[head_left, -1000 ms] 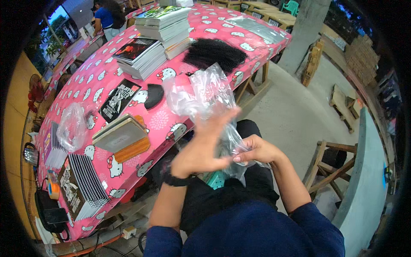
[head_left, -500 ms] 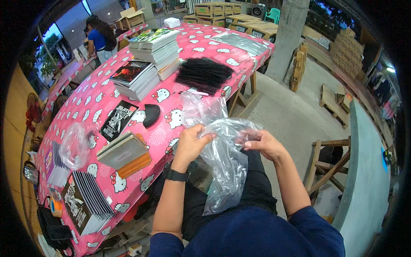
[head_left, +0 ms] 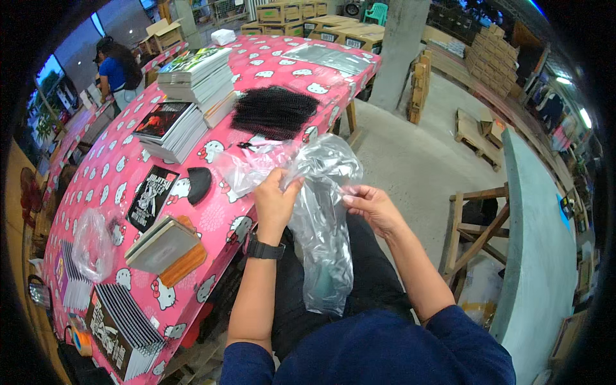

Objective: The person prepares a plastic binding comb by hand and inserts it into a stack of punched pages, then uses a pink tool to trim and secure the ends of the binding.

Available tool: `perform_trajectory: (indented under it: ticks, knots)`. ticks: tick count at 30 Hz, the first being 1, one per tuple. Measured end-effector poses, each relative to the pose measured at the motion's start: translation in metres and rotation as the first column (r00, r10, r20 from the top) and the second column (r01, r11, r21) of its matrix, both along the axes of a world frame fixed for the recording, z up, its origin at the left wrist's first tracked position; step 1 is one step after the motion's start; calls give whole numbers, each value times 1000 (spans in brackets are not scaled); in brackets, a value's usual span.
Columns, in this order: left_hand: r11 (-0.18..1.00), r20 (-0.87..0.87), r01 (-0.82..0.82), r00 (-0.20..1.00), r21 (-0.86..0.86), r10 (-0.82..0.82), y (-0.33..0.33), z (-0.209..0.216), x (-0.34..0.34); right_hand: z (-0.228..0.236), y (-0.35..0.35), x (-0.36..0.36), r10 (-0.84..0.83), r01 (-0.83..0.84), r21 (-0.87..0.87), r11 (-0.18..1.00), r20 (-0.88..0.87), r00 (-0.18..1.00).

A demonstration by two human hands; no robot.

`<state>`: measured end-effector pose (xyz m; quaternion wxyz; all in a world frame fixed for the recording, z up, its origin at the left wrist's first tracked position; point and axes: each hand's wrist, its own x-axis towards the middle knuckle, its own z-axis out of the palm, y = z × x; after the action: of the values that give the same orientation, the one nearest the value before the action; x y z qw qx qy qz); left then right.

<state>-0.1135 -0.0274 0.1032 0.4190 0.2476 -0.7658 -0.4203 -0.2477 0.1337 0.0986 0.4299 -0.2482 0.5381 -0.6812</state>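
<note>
A long clear plastic bag (head_left: 324, 256) hangs over my lap, its upper part bunched and puffed out. My left hand (head_left: 277, 199), with a dark watch on the wrist, is closed on the bag's upper left side. On the other side my right hand (head_left: 372, 206) pinches the bag's edge between thumb and fingers. More crumpled clear plastic (head_left: 250, 170) lies on the table edge beyond my left hand. Farther back on the table is a pile of black spiral binding coils (head_left: 273, 112).
Book stacks (head_left: 199, 74), a black spiral notebook (head_left: 151, 196), a wooden block tool (head_left: 168, 247) and a tape roll (head_left: 81, 340) sit on the pink tablecloth (head_left: 212, 282). A wooden trestle (head_left: 478, 231) and a grey-green board (head_left: 536, 256) stand right. Another person (head_left: 119, 74) works far left.
The view has shifted, so the table appears farther left. The bag's top has puffed up and opened out between my hands; both hands still hold it.
</note>
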Motion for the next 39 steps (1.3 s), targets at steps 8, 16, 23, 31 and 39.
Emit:
perform_trajectory:
  ticks: [8, 16, 23, 31, 39]
  knots:
    - [664, -387, -488, 869, -567, 308, 51, 52, -11, 23, 11, -21, -197, 175, -132, 976, -172, 965]
    - [853, -484, 498, 792, 160, -371, 90, 58, -38, 77, 15, -19, 9, -56, -247, 967, -189, 982]
    - [760, -536, 587, 752, 278, -384, 76, 62, -49, 107, 31, -38, 55, -96, -155, 983, -248, 967]
    - [749, -533, 595, 751, 291, -390, 79, 60, -54, 123, 36, -30, 58, -100, -73, 992, -437, 898]
    - [794, -455, 555, 791, 249, -410, 84, 56, -58, 105, 32, -40, -10, -58, -103, 993, -564, 826]
